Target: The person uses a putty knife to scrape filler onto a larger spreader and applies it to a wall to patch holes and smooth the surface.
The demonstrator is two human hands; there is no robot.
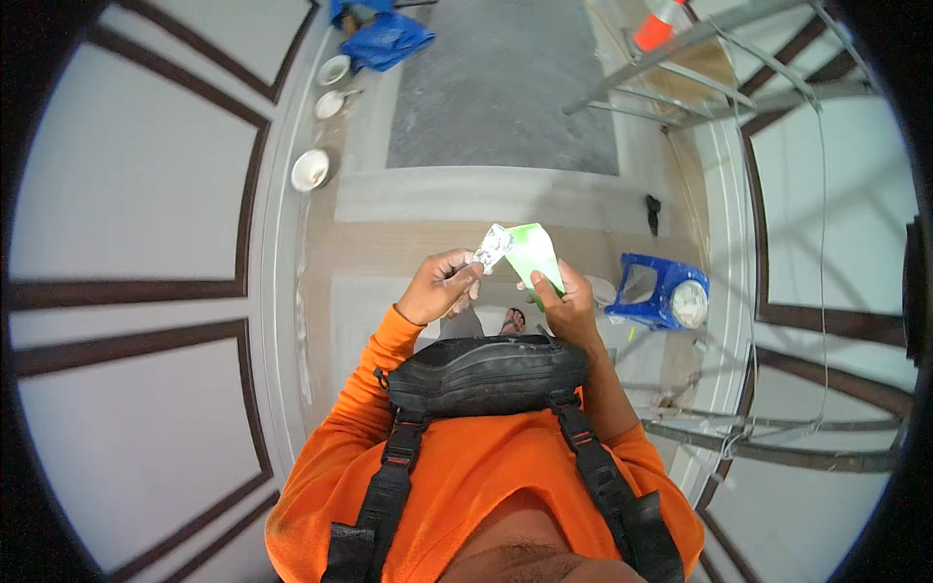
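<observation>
In front of my chest, my left hand point(442, 285) pinches a small flat blade smeared with white paste point(494, 245), which looks like a putty knife. My right hand point(567, 303) grips a light-green flat spreader point(534, 257) by its lower end, thumb on top. Some white shows on the spreader's upper face. The two tools meet or overlap at their upper edges; whether they press together I cannot tell. White residue marks the fingers of my left hand.
Along the left wall stand a white tub point(311, 170) and other pale containers near blue cloth point(387, 41). At right, a blue plastic stool point(641, 309) bears a round whitish container point(690, 303). Metal scaffolding point(671, 73) and an orange cone point(658, 26) stand beyond.
</observation>
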